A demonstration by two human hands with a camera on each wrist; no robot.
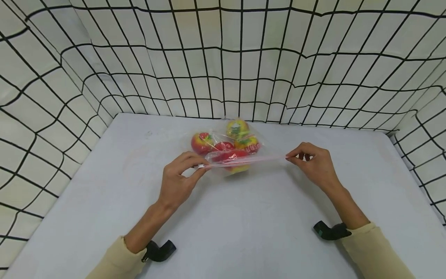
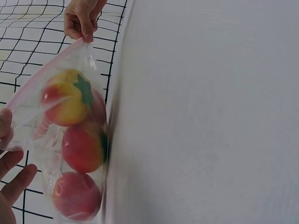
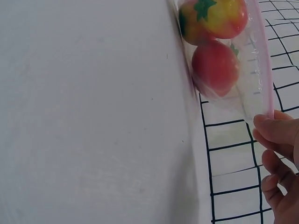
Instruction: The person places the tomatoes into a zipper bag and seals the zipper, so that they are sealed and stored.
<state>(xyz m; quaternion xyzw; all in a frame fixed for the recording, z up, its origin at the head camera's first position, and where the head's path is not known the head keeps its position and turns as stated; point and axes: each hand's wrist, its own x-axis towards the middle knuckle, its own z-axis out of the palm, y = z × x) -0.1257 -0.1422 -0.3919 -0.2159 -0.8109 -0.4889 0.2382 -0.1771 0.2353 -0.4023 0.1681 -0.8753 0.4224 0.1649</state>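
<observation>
Black netting point(image 1: 240, 50), pale surface behind it, rose beyond the far edge of the work area and along both sides. The white bench point(image 1: 258, 221) filled most of the lower field. My sleeves, both light tan, came in from the lower left point(image 1: 113, 263) and lower right point(image 1: 378, 252). The clear plastic bag point(image 1: 219, 157) was on the bench, near the far edge and about central, its pink strip point(image 1: 258, 159) facing me and drawn nearly straight between my hands. Left hand point(image 1: 179, 178): thumb and forefinger pinched the strip's left end; in the left wrist view the other visible fingers stood apart from the film. Right hand point(image 1: 315, 162): thumb and forefinger pinched the strip's right end, remaining fingers loosely bent, clear of the bag. I could not tell whether the strip was sealed along its length. A black wrist fitting sat at each cuff, left point(image 1: 160, 251) and right point(image 1: 331, 231). Inside the bag, several red-and-yellow fruits point(image 1: 202, 143) lay clustered, some with green star-shaped leaves. Smallest item: a white tab point(image 1: 201, 166) at my left fingertips.
</observation>
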